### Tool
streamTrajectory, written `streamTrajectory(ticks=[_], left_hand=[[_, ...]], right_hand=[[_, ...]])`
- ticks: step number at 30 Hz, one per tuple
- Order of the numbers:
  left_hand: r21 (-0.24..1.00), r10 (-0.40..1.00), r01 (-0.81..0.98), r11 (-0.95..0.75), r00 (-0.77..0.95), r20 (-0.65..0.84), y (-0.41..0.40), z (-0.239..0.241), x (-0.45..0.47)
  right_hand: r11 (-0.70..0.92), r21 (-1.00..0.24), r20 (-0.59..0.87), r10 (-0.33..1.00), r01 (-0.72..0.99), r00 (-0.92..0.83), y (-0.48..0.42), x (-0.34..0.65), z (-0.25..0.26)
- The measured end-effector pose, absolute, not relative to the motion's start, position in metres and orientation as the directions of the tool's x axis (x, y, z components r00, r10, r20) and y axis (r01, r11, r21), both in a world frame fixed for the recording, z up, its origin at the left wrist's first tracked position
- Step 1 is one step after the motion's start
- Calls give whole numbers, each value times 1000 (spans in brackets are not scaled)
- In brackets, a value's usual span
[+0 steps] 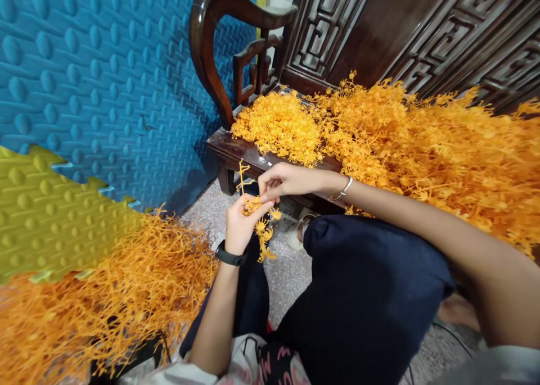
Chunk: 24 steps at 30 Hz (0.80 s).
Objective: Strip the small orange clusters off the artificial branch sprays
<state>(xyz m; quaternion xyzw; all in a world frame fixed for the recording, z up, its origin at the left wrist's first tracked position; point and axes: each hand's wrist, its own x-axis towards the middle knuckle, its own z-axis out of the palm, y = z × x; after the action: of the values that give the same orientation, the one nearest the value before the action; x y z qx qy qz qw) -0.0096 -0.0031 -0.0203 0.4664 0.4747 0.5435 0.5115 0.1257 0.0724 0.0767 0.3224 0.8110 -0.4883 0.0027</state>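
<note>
My left hand point(241, 223), with a black band on its wrist, is closed around an orange plastic flower sprig point(265, 236). Its bare stem end sticks up above the fingers, and small flower heads hang down below them. My right hand point(280, 181), a silver bangle on its wrist, pinches at the same sprig right beside the left fingertips. What exactly lies between the right fingertips is mostly hidden. Both hands are above the floor, just in front of the bench edge.
A dark carved wooden bench point(240, 152) bears a pile of loose orange flower heads point(282, 126) and a large heap of flowered sprigs point(442, 154). Bare orange stems point(147, 284) are heaped at lower left. Blue foam matting point(105, 81) stands on the left.
</note>
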Motion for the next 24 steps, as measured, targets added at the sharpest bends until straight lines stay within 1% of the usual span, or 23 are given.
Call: streamTrajectory(ticks=[4,6,12,14,15,17,18,19,20,21,22,24], left_hand=[[981,998,-193,-22,-54,12,-1,-20,-8],[974,998,-225,-21,-55,9,0,-20,-6],[968,998,-248,-31,-65,15,-1,-19,3],[967,998,-256,-1,-56,-13,-2,-19,2],[966,998,-258,13,-54,-28,-3,-19,1],[966,997,-256,34,-62,-52,-2,-21,-4],[967,996,-251,38,-71,-57,-2,-21,-7],[968,995,-247,35,-83,-58,-1,-22,-9],[969,994,-245,32,-91,-56,0,-23,-10],[967,994,-253,29,-91,-54,1,-24,-11],[962,995,-271,27,-84,-52,2,-24,-11],[945,997,-327,29,-55,-50,3,-25,-10]], right_hand=[[303,-768,-245,674,564,-696,75,132,77],[312,-746,-215,724,589,-656,75,135,77],[408,-644,-173,747,647,-642,73,135,84],[431,-604,-114,786,671,-608,79,140,89],[423,-594,-43,833,684,-552,84,146,92],[368,-629,170,925,685,-340,98,163,97],[333,-674,273,942,660,-196,105,174,98],[307,-721,343,937,621,-65,113,184,97],[282,-766,378,924,577,50,121,193,95],[253,-806,375,917,535,132,129,202,92],[213,-847,340,921,488,189,136,208,87],[115,-928,214,943,354,254,148,214,76]])
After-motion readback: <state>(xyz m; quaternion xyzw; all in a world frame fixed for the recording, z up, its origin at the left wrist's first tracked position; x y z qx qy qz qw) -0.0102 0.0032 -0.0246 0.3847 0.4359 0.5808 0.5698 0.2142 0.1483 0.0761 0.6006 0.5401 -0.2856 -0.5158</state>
